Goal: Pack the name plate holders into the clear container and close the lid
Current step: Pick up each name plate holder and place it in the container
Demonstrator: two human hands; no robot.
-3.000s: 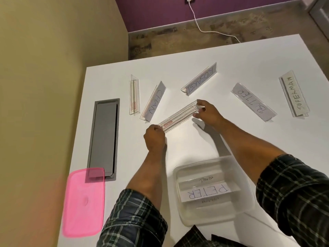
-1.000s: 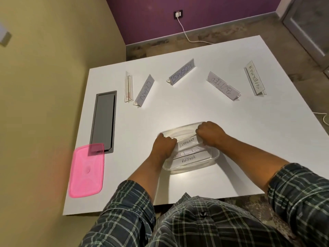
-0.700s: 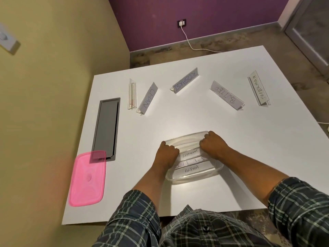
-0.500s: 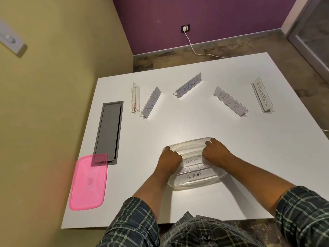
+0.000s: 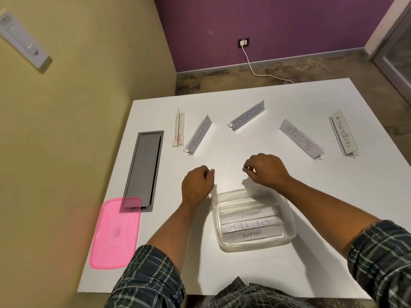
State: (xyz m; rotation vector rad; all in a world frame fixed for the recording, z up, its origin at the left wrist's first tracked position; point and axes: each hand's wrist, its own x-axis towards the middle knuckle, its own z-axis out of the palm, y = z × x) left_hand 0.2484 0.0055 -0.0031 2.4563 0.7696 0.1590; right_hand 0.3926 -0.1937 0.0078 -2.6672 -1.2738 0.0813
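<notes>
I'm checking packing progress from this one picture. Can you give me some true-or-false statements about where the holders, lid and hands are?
1. The pink lid is on the clear container. False: it lies on the table's left edge.
2. Five holders remain outside the container. True.
3. The ELEPHANT holder is in the container. True.
4. The right hand holds the SUPERMAN holder. False: that holder sits untouched, far right.
5. The left hand is above the table. True.
</notes>
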